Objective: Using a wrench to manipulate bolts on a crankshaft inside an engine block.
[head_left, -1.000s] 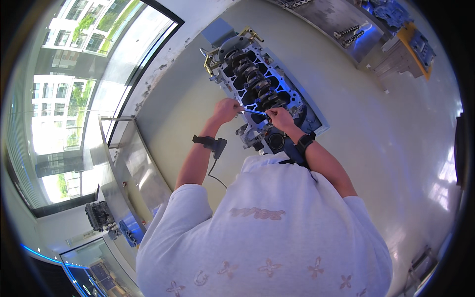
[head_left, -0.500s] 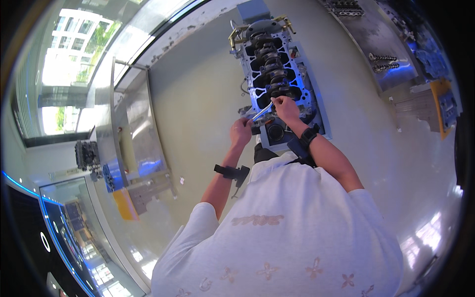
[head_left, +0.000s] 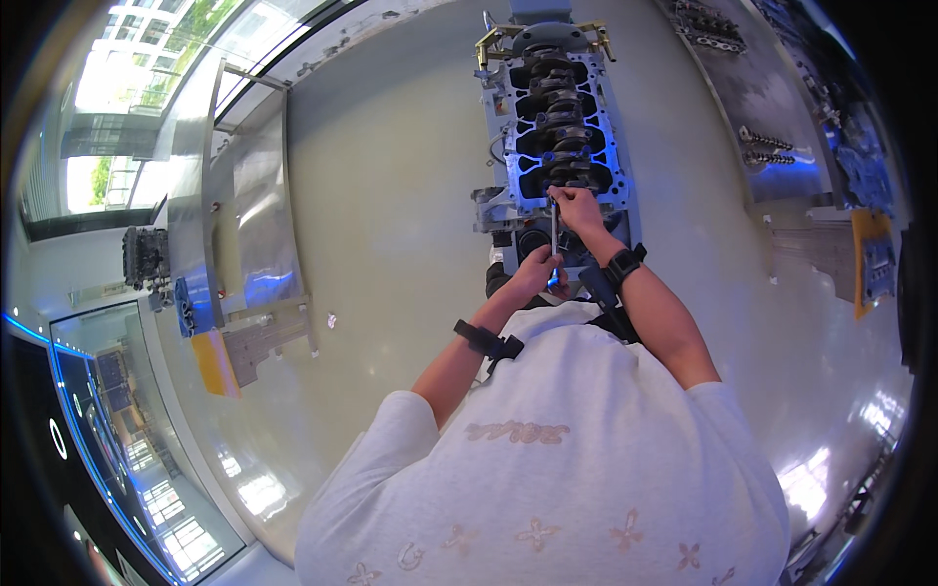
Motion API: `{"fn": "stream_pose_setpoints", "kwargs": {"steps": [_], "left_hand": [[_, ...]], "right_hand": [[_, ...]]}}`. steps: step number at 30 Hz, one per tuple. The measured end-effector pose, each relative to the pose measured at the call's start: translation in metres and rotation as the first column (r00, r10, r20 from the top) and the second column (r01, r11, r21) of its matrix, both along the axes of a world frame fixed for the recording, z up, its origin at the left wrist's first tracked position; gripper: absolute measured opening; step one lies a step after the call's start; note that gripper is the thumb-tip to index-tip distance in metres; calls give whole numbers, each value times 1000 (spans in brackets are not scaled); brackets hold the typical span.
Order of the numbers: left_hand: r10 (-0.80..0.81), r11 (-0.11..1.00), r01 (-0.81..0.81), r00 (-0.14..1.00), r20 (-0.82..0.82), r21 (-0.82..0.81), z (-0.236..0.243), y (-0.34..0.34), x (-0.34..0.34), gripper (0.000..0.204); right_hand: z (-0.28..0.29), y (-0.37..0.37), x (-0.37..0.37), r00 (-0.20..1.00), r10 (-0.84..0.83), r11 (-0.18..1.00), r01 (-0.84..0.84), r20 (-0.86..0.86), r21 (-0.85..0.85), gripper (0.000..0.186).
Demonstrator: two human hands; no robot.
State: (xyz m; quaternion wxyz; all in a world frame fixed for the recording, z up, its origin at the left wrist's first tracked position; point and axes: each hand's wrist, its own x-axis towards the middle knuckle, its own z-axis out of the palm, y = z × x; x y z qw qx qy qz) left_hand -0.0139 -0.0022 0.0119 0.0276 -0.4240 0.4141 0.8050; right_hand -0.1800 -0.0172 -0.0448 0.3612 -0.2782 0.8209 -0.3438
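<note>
An engine block (head_left: 611,156) with its crankshaft (head_left: 562,111) exposed rests on a grey stand (head_left: 539,10), directly ahead of me. A long shiny wrench (head_left: 555,234) runs nearly in line with the block over its near end. My right hand (head_left: 579,211) grips the wrench's upper end, at the nearest part of the crankshaft. My left hand (head_left: 538,270) is closed on the wrench's lower part, over the dark housing at the block's near end. What the wrench's upper tip touches is hidden by my fingers.
A steel bench (head_left: 787,98) on the right holds camshafts (head_left: 767,145) and metal parts, beside a yellow board (head_left: 864,269). A steel bench (head_left: 249,195) stands at the left near the window, with a dark engine (head_left: 147,259). Grey floor (head_left: 371,176) surrounds the block.
The wrench has swung from crosswise, through diagonal, to nearly lengthwise. My left hand has come down and inward, my right hand stays at the upper end. The view has turned, straightening the block.
</note>
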Motion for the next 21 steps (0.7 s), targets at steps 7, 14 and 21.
{"fn": "stream_pose_setpoints", "kwargs": {"steps": [7,14,21], "left_hand": [[-52,964,90,987,-155,250,-8,-22,0,17],[-395,877,425,903,-169,224,0,-80,27,19],[-674,655,684,721,162,-320,-27,-169,36,26]], "right_hand": [[21,-5,16,997,-78,997,78,-6,-8,33],[-12,6,30,961,-277,961,277,18,5,34],[10,-3,67,765,-571,786,614,299,-70,32]]}}
